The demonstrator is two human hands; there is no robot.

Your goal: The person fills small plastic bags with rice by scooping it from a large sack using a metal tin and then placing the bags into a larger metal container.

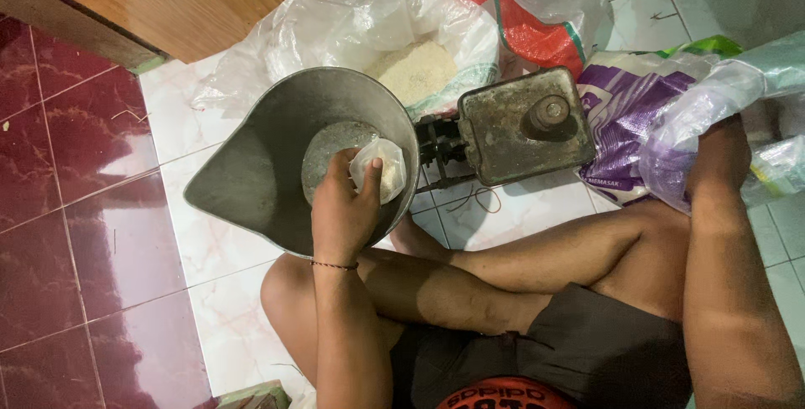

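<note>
1. A small clear plastic bag [379, 170], partly filled with pale grain, sits inside the wide metal scoop pan [268, 166] of a balance scale, near the pan's right wall.
2. The left hand [342, 208] reaches down into the pan, its fingers curled and pinching the bag at its left edge, seemingly to keep the soft bag upright so nothing spills.
3. The pan has a pouring lip that points to the lower left; its bare grey bottom shows beside the bag.
4. Just right of the pan stands the scale's flat weight platform [511, 137] with a round metal weight [549, 113] on it, set there to balance whatever lies in the pan.
5. Behind the pan, a large open plastic sack of rice [415, 69] lies within easy reach.
6. The right hand [717, 153] goes into a clear plastic sack [713, 99] at the far right; the plastic hides its fingers, so I cannot tell whether they are spread or closed.
7. A purple printed sack [625, 116] and a red-and-white woven sack [537, 32] lie on the tiled floor [201, 233], where the person sits cross-legged.
</note>
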